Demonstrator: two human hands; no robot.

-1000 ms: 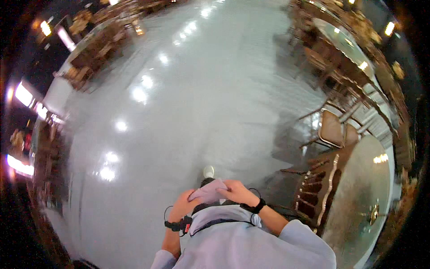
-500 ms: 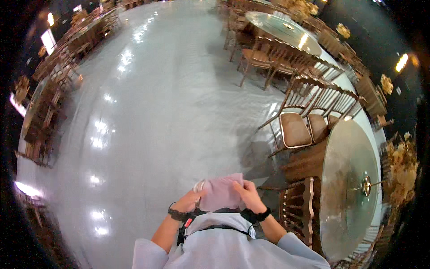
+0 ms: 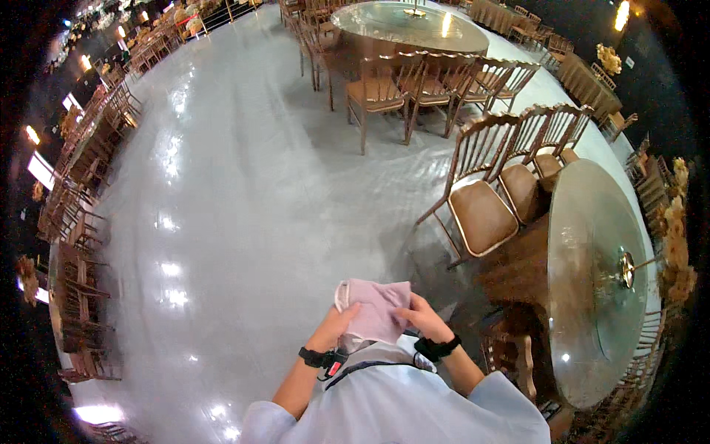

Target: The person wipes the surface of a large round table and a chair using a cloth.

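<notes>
A folded pink cloth (image 3: pixel 376 305) with a pale edge is held up between both hands in front of my body. My left hand (image 3: pixel 334 326) grips its left side, thumb laid over the front. On the right side my right hand (image 3: pixel 423 317) pinches the cloth, thumb across its face and the other fingers behind it. The fingers behind the cloth are hidden. Each wrist wears a black band.
At my right stands a round glass-topped table (image 3: pixel 584 296) with a metal centrepiece (image 3: pixel 628 269). Wooden chairs with brown seats (image 3: pixel 482 216) ring it. Another round table (image 3: pixel 414 29) with chairs is farther ahead. Glossy grey floor (image 3: pixel 222 222) stretches forward; more tables and chairs (image 3: pixel 81 274) line the left.
The view has shifted, with the chairs and tables ahead showing more fully. The cloth stays in both hands; its top edge and folds sit differently, and the left hand's thumb lies farther over it.
</notes>
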